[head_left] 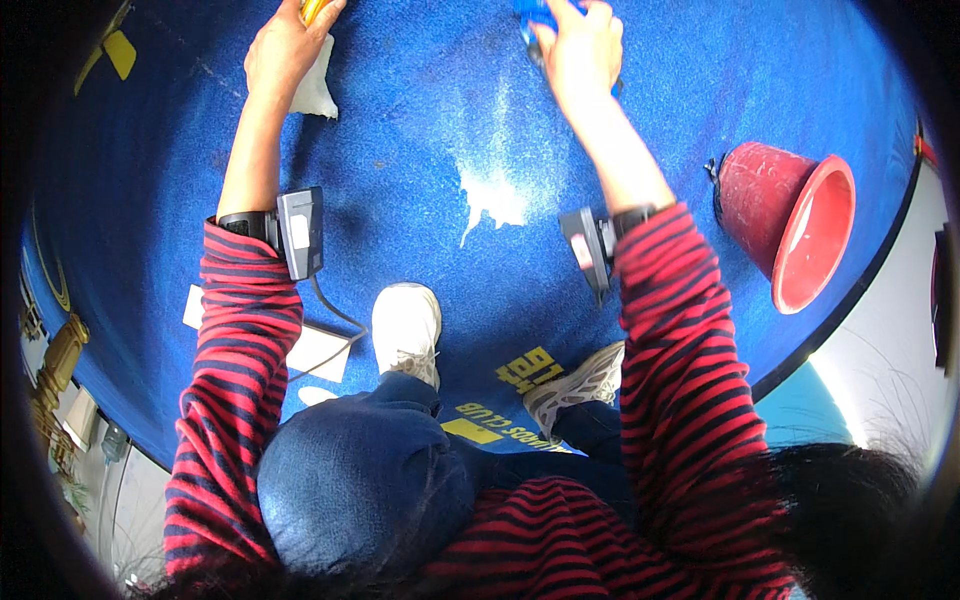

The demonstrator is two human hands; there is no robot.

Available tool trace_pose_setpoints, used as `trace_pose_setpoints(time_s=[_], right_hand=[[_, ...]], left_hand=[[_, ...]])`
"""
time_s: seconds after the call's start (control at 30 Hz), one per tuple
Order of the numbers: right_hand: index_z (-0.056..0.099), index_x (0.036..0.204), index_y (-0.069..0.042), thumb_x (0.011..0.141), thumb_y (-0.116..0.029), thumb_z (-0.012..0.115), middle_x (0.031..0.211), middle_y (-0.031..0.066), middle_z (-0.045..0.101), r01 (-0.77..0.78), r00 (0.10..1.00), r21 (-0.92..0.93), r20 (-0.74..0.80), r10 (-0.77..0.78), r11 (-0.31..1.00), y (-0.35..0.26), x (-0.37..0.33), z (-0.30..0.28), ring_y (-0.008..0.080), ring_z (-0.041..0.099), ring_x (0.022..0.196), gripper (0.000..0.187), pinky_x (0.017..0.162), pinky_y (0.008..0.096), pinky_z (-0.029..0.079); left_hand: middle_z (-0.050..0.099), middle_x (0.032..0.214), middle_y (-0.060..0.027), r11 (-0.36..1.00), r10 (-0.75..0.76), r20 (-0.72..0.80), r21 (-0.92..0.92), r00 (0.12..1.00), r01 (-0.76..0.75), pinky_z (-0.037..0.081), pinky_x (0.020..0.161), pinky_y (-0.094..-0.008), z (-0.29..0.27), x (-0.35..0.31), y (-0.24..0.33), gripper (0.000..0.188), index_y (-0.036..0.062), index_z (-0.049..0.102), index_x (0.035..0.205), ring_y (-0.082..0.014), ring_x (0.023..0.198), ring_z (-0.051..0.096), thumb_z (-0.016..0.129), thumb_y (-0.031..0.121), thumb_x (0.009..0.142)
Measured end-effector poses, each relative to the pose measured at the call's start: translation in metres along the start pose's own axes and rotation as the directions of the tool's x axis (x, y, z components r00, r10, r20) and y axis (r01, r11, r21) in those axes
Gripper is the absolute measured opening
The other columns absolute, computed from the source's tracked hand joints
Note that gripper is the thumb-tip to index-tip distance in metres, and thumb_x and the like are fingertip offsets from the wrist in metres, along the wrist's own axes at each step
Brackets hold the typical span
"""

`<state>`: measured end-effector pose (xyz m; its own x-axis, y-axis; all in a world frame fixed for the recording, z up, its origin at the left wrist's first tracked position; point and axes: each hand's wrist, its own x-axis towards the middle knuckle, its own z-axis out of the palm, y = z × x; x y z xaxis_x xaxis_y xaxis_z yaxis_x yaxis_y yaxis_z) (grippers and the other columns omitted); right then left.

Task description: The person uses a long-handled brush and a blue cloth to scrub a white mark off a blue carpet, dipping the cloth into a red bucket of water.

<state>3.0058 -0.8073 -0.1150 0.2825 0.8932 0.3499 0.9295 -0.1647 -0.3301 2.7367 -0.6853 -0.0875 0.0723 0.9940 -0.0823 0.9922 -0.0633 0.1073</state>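
At the upper edge my left hand [285, 50] is closed around a thin yellow-orange thing [314, 10], whose far end is cut off by the picture. Beside and under that hand hangs or lies a white piece [318, 85], perhaps cloth. My right hand [585, 50] grips a blue tool [535, 14] with a dark part below it; its kind cannot be made out. Both arms stretch forward over a blue carpet-like surface [420, 140]. Between my arms, nearer to me, a whitish ragged patch [495, 205] shows on the blue.
A red bucket [765, 190] is to the right, its rim turned outward. Pale flat pieces [320, 352] lie by my left forearm. My shoes [407, 325] rest on the blue surface, near yellow lettering [530, 370]. Dark boxes [300, 232] are strapped to both wrists; a cable trails from the left one.
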Motion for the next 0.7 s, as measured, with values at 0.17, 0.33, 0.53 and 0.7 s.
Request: trace_pose_setpoints(time_s=[0.17,0.33,0.53,0.7], right_hand=[[0.062,0.098,-0.022,0.06,-0.016,0.071,0.097,0.0138,0.053,-0.234,0.822,0.254,0.568,0.051,0.938,-0.016,-0.108,-0.061,0.0315,0.051,0.083,0.039,0.068,0.0394,0.045],[0.061,0.101,-0.024,0.057,-0.016,0.074,0.1,0.014,0.053,0.227,0.936,0.174,0.234,-0.264,0.958,-0.009,-0.077,-0.024,0.0319,0.051,0.087,0.047,0.074,0.0407,0.045],[0.06,0.1,-0.02,0.067,-0.021,0.07,0.101,0.0138,0.052,0.068,0.997,0.073,-0.041,-0.065,0.995,-0.019,0.001,0.012,0.0323,0.051,0.088,0.035,0.074,0.0413,0.045],[0.062,0.099,-0.021,0.063,-0.017,0.072,0.094,0.0151,0.055,-0.085,0.886,0.314,0.458,-0.072,0.946,-0.026,-0.107,-0.04,0.0328,0.052,0.084,0.037,0.071,0.0401,0.045]], left_hand=[[0.06,0.086,-0.0186,0.975,0.005,-0.1,-0.22,0.995,-0.027,0.045,0.071,-0.0424,-0.007,-0.017,0.012,0.043,0.0056,0.053,0.089,-0.0365,0.085,0.057,0.059,0.045,0.075],[0.061,0.087,-0.018,0.983,0.01,-0.065,-0.182,0.998,-0.022,0.044,0.072,-0.0426,-0.018,-0.019,0.026,0.041,0.0066,0.054,0.09,-0.0358,0.085,0.057,0.059,0.045,0.076],[0.061,0.088,-0.0178,0.982,-0.02,-0.078,-0.189,0.997,0.004,0.044,0.073,-0.0423,-0.021,-0.021,0.026,0.042,0.007,0.054,0.092,-0.0349,0.086,0.058,0.059,0.045,0.075],[0.06,0.084,-0.0172,0.983,-0.017,-0.091,-0.185,0.996,-0.001,0.045,0.07,-0.0417,-0.016,-0.021,0.02,0.042,0.0064,0.053,0.087,-0.0349,0.083,0.058,0.059,0.046,0.075]])
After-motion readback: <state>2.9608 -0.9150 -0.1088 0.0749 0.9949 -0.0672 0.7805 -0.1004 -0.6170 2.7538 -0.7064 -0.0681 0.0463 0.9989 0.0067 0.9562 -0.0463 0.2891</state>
